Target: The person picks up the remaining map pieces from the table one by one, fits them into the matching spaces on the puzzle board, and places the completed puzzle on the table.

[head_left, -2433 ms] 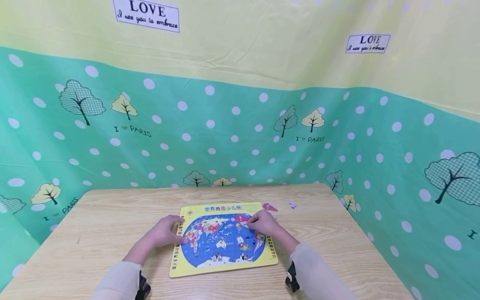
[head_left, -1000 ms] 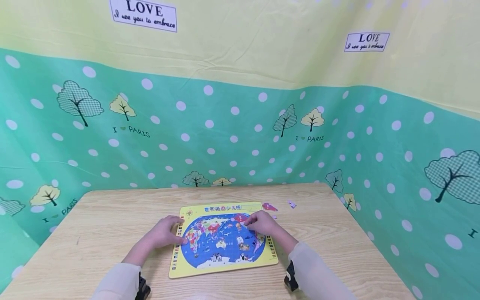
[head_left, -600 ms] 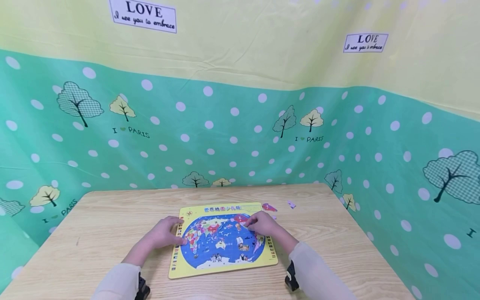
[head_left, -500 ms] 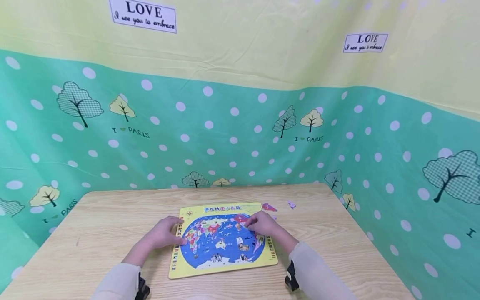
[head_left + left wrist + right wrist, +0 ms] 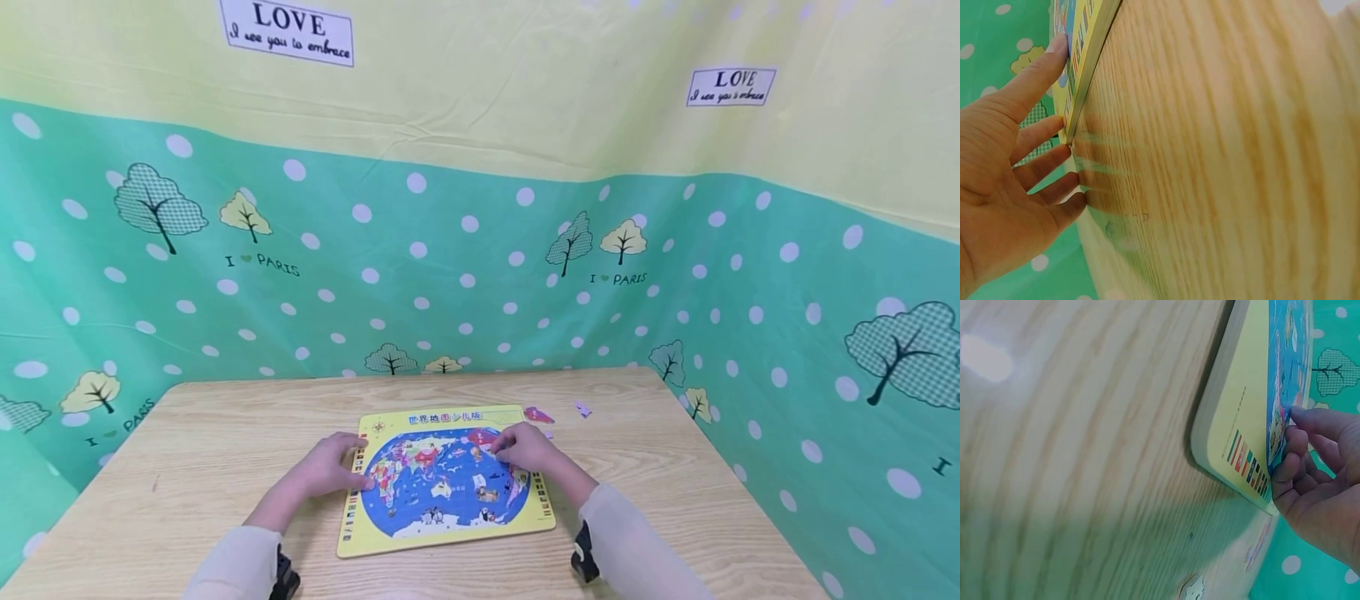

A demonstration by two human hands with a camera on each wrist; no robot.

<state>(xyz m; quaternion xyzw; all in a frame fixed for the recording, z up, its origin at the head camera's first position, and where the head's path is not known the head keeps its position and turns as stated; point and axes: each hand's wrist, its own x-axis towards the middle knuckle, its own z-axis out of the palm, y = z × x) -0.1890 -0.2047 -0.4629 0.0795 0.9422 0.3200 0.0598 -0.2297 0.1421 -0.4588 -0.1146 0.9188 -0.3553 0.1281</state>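
Note:
A yellow-bordered world-map jigsaw board (image 5: 450,546) lies on the wooden table in the head view. My left hand (image 5: 330,465) rests at its left edge, the thumb on the printed face and the other fingers spread along the side. In the left wrist view the left hand (image 5: 1016,150) shows relaxed fingers touching the board's edge (image 5: 1094,62). My right hand (image 5: 528,447) is over the map's upper right, with thumb and index finger pinching a small pale puzzle piece (image 5: 492,453), mostly hidden. The right wrist view shows the right hand (image 5: 1316,469) with its other fingers curled.
A red puzzle piece (image 5: 538,414) lies at the board's upper right corner, and a purple piece (image 5: 583,408) lies farther right on the table (image 5: 637,467). A green and yellow patterned curtain (image 5: 450,292) stands behind the table and along its right side.
The right fingertips have shifted very slightly left on the map since the earliest frame. The left hand and the board have stayed in place.

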